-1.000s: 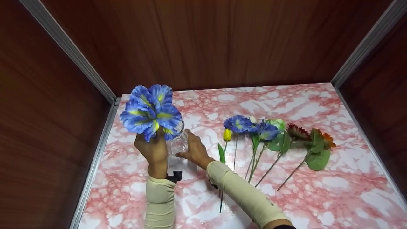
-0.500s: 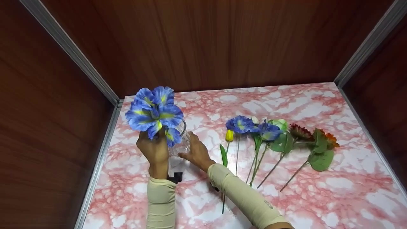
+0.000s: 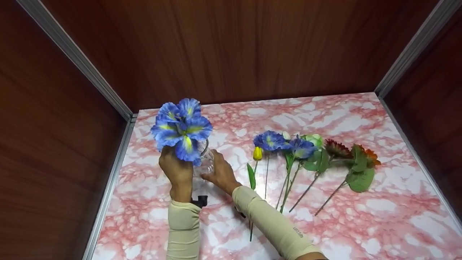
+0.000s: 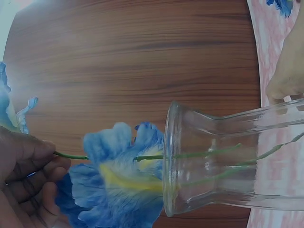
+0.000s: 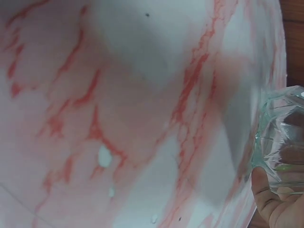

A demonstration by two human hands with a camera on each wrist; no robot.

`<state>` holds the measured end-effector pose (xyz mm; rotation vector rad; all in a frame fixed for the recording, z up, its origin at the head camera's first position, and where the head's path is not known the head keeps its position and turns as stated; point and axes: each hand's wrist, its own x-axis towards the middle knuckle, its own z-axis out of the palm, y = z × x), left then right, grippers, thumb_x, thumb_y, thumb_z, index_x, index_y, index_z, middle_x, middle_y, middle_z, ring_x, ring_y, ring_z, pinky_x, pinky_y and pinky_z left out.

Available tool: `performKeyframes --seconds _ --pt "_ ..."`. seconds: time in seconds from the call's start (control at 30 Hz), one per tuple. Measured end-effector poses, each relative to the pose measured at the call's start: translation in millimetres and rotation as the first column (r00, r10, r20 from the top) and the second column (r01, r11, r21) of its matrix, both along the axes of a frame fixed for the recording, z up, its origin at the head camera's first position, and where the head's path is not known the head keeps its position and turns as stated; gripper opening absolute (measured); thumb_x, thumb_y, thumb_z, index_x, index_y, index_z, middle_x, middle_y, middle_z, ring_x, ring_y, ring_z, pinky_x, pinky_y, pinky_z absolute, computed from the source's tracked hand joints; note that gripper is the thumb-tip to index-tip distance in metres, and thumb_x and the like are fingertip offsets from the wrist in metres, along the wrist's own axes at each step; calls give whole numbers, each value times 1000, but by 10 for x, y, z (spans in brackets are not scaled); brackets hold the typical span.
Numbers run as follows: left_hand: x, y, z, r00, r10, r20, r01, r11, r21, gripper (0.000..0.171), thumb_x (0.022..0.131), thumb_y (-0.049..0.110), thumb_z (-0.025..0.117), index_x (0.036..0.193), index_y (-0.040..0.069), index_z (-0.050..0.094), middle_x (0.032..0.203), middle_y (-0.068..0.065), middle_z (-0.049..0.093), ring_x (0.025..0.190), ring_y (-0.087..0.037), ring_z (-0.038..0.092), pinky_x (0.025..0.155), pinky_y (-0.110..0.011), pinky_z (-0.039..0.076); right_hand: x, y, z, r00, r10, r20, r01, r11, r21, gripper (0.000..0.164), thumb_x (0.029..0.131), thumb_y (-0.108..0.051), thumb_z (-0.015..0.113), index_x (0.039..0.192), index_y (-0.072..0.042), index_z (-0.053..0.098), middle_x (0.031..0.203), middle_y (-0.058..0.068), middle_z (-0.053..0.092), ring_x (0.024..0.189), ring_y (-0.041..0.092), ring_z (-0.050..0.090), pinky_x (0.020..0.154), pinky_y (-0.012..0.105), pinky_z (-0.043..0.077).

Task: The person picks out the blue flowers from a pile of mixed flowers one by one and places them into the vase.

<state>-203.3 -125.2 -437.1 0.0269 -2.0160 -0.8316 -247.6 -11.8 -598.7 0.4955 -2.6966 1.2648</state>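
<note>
My left hand (image 3: 177, 174) pinches the green stem of a blue artificial iris (image 3: 183, 126) with yellow markings. In the left wrist view, the lower end of that stem (image 4: 209, 153) is inside the clear glass vase (image 4: 232, 118). A second blue iris (image 4: 118, 175) stands in the vase, its bloom at the mouth and close to my left fingers (image 4: 45, 149). My right hand (image 3: 223, 172) grips the vase low on its right side. The thumb (image 5: 260, 183) shows against the glass in the right wrist view; the other fingers are partly hidden.
A yellow tulip (image 3: 257, 153), blue irises (image 3: 270, 141), a pale green bloom (image 3: 314, 140), a dark red flower (image 3: 337, 148) and an orange flower (image 3: 370, 155) lie to the right on the pink marbled table (image 3: 382, 231). Brown panels (image 3: 231, 47) enclose the table.
My left hand has shifted slightly right, bringing the held iris bloom over the vase's mouth and covering more of the second iris. My right hand stays on the vase.
</note>
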Motion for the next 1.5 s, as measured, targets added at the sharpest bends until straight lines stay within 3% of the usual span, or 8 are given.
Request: performKeyframes --seconds 0.3,0.53,0.63,0.83,1.0,1.13,1.27,1.5 --pt "-23 18 -15 1000 18 19 -17 999 -37 6 73 2 72 77 -1 69 73 -19 63 73 -43 60 66 -56 46 18 18 -9 1000 11 -10 -11 1000 -12 98 70 -35 83 145 0 31 137 18 47 110 35 57 94 45 46" --pt "-19 51 -39 984 88 158 -88 996 -6 9 71 9 72 69 5 64 68 -17 62 65 -46 59 57 -57 44 25 3 8 1000 -7 24 6 1000 10 98 70 -35 83 146 -2 31 138 18 47 112 34 57 94 44 46" --pt "-14 70 -57 955 125 270 -137 990 26 1 71 9 68 72 9 68 69 -17 65 66 -47 61 56 -57 44 43 -5 3 999 -11 32 11 1000 1 97 69 -34 84 146 -4 32 137 17 49 109 35 59 91 44 48" --pt "-23 115 -121 867 150 476 -181 983 19 8 76 15 68 79 13 74 78 -20 69 73 -47 63 60 -59 45 47 -13 -7 999 -31 28 31 999 -10 97 66 -31 85 145 -6 34 134 17 51 104 35 61 88 45 49" --pt "-38 169 -194 802 191 566 -229 973 -5 10 80 11 63 75 6 71 80 -21 67 74 -46 63 62 -58 46 9 -3 0 998 -51 38 51 999 -3 93 64 -29 85 142 -7 38 125 13 57 102 30 62 85 43 50" --pt "-18 185 -273 781 202 592 -247 969 -4 8 82 11 65 81 8 73 86 -19 69 76 -45 64 65 -57 47 -9 -30 0 996 -83 43 76 988 137 83 64 -38 84 132 -6 48 107 13 66 95 29 65 79 41 53" --pt "7 191 -359 812 185 553 -231 973 14 11 84 12 66 89 17 75 91 -12 72 76 -44 64 64 -56 47 -6 -42 -2 996 -83 32 74 975 208 91 65 -44 82 138 -5 44 109 16 65 95 32 65 79 42 53" --pt "87 229 -649 955 169 244 -190 980 65 18 70 -3 68 85 7 73 81 -9 69 71 -39 63 61 -50 45 5 -20 -40 993 -91 -80 99 989 110 77 77 -33 72 141 -7 38 105 16 63 89 34 65 74 47 53"
